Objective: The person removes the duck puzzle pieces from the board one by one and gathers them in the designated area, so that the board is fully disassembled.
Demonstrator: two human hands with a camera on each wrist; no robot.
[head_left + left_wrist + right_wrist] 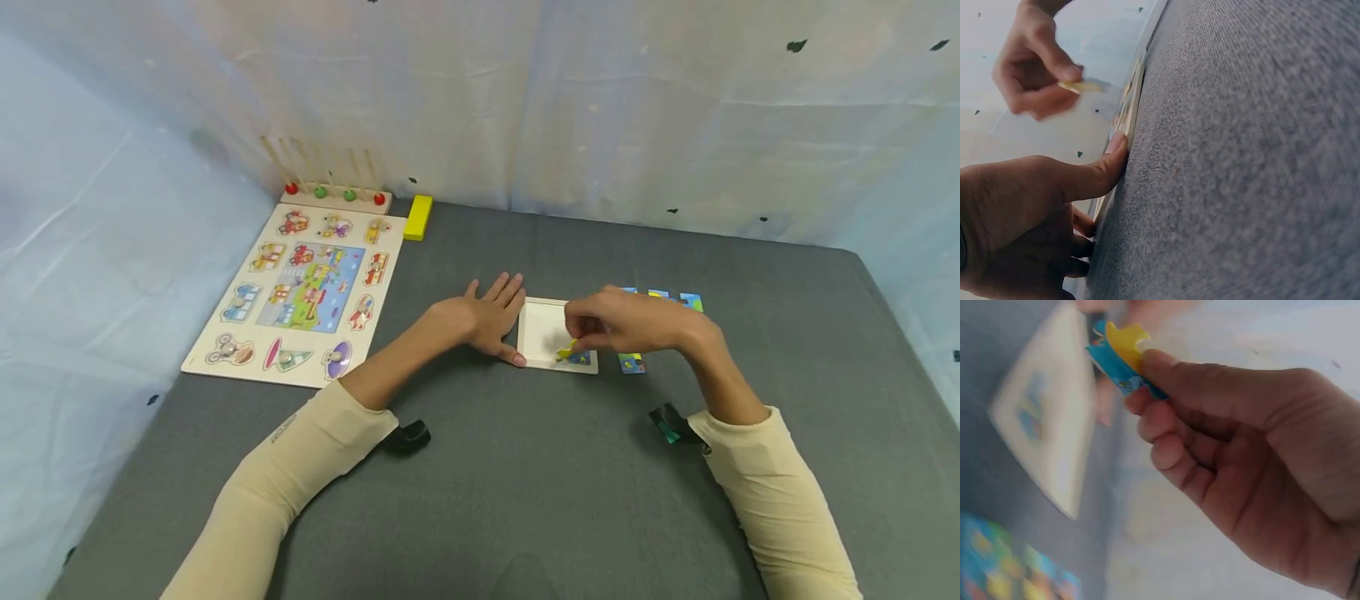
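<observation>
My right hand (630,321) pinches a blue and yellow jigsaw piece (1124,353) between thumb and fingers, above a shallow wooden puzzle tray (540,329). One blue piece (580,359) lies in the tray's near right corner. At the tray's left side, my left hand (491,321) lies with fingers spread and straight. Its thumb touches the tray's near left corner, as the left wrist view also shows. Several more jigsaw pieces (632,364) lie on the table to the right of the tray, partly hidden by my right hand and blurred in the right wrist view.
A large wooden peg puzzle board (247,348) with vehicle and toy pictures lies at the left. Behind it stands a bead rack (337,200) with upright rods and red and green beads. A yellow block (418,218) sits beside them. Pale sheeting (600,125) hangs behind the grey table.
</observation>
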